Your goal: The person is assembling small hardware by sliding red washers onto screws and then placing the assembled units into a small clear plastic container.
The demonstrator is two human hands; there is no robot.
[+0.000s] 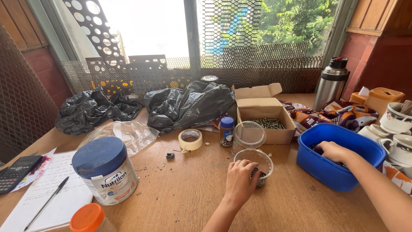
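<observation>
The left hand (239,180) dips into the clear tub (254,165) – fingers curled, hold unclear – while the right hand (332,151) reaches inside the blue bin (339,172), its grip hidden.

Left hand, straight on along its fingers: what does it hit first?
The left hand already reaches into the small clear plastic cup; beyond it, probably the clear round lid, then the open cardboard box. Depth unclear.

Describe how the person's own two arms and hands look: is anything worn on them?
Both arms are bare as far as the picture shows: no sleeves, no gloves. The left hand shows no ring, watch or bracelet. The right hand also looks unadorned, though its fingers are partly hidden. Both forearms are slim and enter from the lower edge.
</observation>
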